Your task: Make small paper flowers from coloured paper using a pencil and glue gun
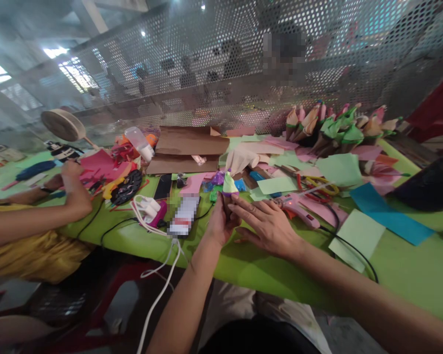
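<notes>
My left hand [220, 222] is closed around a small brown paper cone with a pale green and purple top [229, 186], held upright above the table's front part. My right hand [268, 223] has its fingers stretched out flat, with the fingertips against the side of the cone. Just right of that hand lies a pink hot glue gun [302, 211] with a black cord. Behind the cone are shiny purple, green and blue scraps [217, 178]. A phone [184, 215] lies left of my left hand, its screen lit.
Finished-looking paper cones [339, 125] stand in a bunch at the back right. Scissors [321, 189], green paper sheets [358, 236] and a blue strip [391, 211] lie rightward. Brown cardboard [190, 142] is behind. White cables [162, 290] hang over the front edge. A co-worker's arm [40, 214] rests leftward.
</notes>
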The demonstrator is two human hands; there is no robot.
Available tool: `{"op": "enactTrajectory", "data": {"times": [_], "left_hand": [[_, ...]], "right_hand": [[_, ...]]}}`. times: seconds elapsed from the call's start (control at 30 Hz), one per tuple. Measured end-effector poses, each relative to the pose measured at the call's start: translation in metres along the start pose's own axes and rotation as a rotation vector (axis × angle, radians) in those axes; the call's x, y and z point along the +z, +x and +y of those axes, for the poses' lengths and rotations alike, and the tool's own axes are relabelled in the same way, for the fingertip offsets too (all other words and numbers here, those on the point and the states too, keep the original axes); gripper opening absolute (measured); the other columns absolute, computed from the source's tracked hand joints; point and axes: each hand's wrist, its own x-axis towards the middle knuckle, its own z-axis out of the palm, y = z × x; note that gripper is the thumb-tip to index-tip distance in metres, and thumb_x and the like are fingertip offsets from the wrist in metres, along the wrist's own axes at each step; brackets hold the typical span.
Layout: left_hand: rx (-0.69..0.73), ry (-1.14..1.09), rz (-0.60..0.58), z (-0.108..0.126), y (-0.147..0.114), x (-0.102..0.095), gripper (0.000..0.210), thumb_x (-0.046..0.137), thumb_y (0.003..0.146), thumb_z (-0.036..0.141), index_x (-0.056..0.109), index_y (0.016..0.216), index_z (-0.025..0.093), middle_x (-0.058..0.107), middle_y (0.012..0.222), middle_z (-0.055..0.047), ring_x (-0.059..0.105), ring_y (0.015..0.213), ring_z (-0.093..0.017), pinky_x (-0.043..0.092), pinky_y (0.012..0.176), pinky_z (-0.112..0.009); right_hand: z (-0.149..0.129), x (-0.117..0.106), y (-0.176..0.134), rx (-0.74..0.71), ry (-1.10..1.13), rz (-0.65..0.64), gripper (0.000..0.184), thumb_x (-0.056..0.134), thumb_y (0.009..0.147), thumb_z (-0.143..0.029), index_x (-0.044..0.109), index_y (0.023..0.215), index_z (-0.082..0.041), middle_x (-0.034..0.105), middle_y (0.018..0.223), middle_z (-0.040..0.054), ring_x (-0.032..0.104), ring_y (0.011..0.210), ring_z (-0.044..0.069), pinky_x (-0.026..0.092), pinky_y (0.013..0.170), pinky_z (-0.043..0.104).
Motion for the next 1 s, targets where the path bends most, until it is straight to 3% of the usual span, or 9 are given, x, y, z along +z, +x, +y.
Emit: {"op": "enactTrajectory", "data": {"times": [0.1,0.23,0.4,0.7,1.0], "left_hand": [[0.041,0.020,0.071,-0.0009,-0.0004,-0.0006,0.045,0.077,0.085,0.061,0.066,0.084,0.018,0.059,0.059,0.005,0.052,0.046,-0.009,0.043,0.047,-0.020],[0.017,0.052,0.082,-0.0006,-0.0024,-0.0008,0.048,0.078,0.083,0.065,0.067,0.082,0.018,0.060,0.059,0.005,0.054,0.046,-0.009,0.044,0.047,-0.020],[0.004,0.080,0.040,0.0012,-0.0054,-0.0017,0.058,0.078,0.075,0.074,0.064,0.077,0.018,0.060,0.058,0.004,0.054,0.045,-0.009,0.039,0.042,-0.019],[0.043,0.090,0.018,0.0004,-0.0045,0.0004,0.052,0.088,0.073,0.061,0.060,0.074,0.017,0.054,0.054,0.007,0.045,0.042,-0.005,0.028,0.039,-0.016],[0.001,0.102,0.000,0.0021,-0.0092,0.0061,0.053,0.085,0.075,0.063,0.058,0.075,0.017,0.049,0.050,0.008,0.041,0.039,-0.005,0.022,0.036,-0.016]], "right_hand": [[-0.0002,0.0008,-0.0001,-0.016,0.006,0.005,0.042,0.053,0.107,-0.035,0.064,0.141,-0.014,0.066,0.149,0.0152,0.066,0.097,0.024,0.044,0.079,0.039],[-0.0003,0.0030,-0.0009,-0.010,0.008,-0.019,0.042,0.052,0.107,-0.037,0.064,0.141,-0.016,0.064,0.151,0.0146,0.067,0.098,0.023,0.044,0.079,0.038],[0.0002,0.0025,-0.0015,0.008,0.023,-0.019,0.042,0.053,0.107,-0.037,0.064,0.142,-0.017,0.065,0.150,0.0146,0.066,0.098,0.024,0.045,0.081,0.038],[0.0015,-0.0015,0.0006,0.039,0.010,0.007,0.042,0.053,0.106,-0.036,0.065,0.140,-0.013,0.066,0.147,0.0182,0.065,0.093,0.024,0.044,0.077,0.039],[-0.0015,0.0020,-0.0020,0.061,0.011,-0.065,0.052,0.051,0.106,-0.035,0.053,0.155,-0.020,0.061,0.154,0.0141,0.066,0.099,0.026,0.046,0.081,0.041]]}}
